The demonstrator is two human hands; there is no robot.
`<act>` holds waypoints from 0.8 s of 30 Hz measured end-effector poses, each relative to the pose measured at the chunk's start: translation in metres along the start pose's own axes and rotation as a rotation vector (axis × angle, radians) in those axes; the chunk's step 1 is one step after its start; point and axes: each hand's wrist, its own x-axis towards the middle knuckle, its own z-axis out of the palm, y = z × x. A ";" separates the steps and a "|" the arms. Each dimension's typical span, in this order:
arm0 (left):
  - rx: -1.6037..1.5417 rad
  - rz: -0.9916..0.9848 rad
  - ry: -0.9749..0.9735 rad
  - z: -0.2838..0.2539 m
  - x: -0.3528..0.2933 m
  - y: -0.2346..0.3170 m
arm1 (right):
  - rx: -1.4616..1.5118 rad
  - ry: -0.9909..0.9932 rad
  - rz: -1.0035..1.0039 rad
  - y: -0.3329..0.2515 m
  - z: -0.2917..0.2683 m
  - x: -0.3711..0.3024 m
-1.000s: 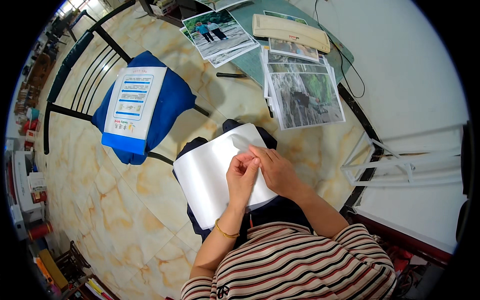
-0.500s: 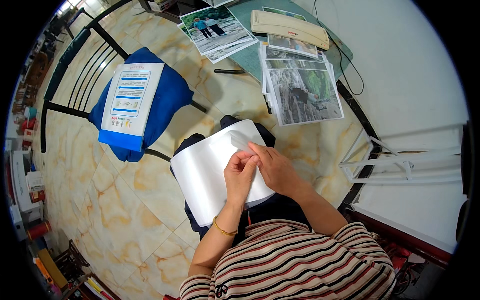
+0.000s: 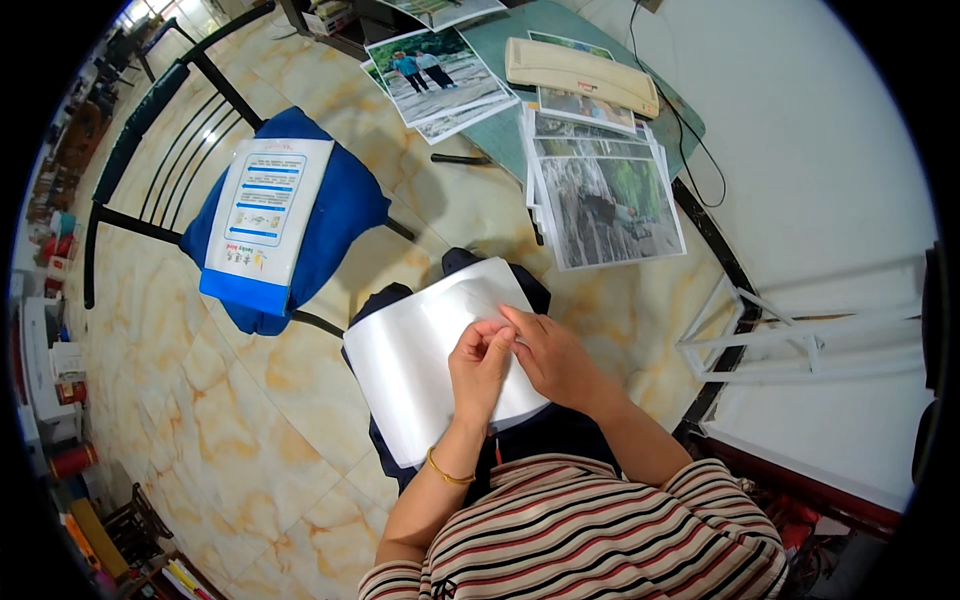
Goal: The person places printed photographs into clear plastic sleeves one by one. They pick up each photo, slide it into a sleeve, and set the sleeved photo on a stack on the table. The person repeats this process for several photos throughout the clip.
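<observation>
A stack of glossy, whitish translucent plastic sheets (image 3: pixel 400 375) lies across my lap, slightly curved over my thighs. Above its right part, my left hand (image 3: pixel 480 368) pinches thumb to forefinger at the edge of a film sheet. My right hand (image 3: pixel 555 362) meets it there, fingers closed on the same edge, fingertips touching the left thumb. The fingers partly cover the spot they grip. A yellow bangle (image 3: pixel 450 468) circles my left wrist.
A blue-cushioned metal chair (image 3: pixel 345 205) at left holds a white-and-blue packet (image 3: pixel 262 210). Ahead, a green table (image 3: pixel 490 45) bears a cream laminator (image 3: pixel 580 75), its cord (image 3: pixel 683 130), and printed photos (image 3: pixel 610 210). A white frame (image 3: pixel 750 335) leans by the right wall.
The raised, see-through corner of the top sheet has sunk down flat against the stack. Both hands stay pinched together. The whole view has shifted slightly.
</observation>
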 end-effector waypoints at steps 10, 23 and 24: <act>0.005 -0.026 -0.018 0.003 0.003 0.000 | 0.057 -0.033 0.001 0.006 -0.004 -0.001; -0.032 -0.031 -0.039 -0.013 0.003 -0.007 | 0.217 0.112 0.309 0.017 -0.017 0.010; -0.066 -0.050 -0.004 -0.014 0.001 0.002 | 0.228 0.149 0.302 0.018 -0.016 0.012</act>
